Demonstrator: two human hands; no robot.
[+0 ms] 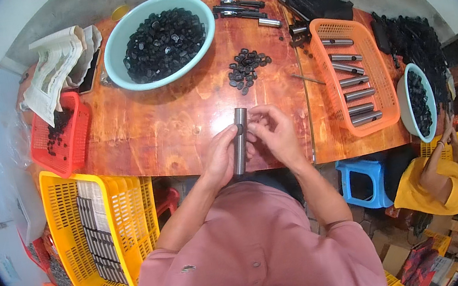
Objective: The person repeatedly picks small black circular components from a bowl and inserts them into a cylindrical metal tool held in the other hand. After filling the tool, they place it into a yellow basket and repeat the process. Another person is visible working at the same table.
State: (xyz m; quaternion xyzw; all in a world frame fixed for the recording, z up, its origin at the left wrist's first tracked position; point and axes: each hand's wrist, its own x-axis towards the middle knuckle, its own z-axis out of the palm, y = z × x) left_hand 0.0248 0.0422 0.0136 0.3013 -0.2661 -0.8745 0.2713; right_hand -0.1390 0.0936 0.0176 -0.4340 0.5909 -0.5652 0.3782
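Observation:
A grey metal tube (239, 156) stands nearly upright in the picture at the table's near edge, with a dark spot on its upper part. My left hand (219, 159) is closed around it, the thumb lying by the dark spot. On the tube's other side, my right hand (278, 136) has its thumb and forefinger pinched close to the tube. Whatever sits between those fingertips is too small to make out. Beyond both hands lies a loose pile of small black oval pieces (243, 72) on the wooden table (178, 115).
Many similar black pieces fill a pale blue basin (113, 51). Metal tubes lie in an orange basket (384, 71) at right, beside a smaller basin (408, 112). A red basket (41, 160) and yellow crate (62, 225) stand left. A person in yellow (435, 190) sits near a blue stool (364, 165).

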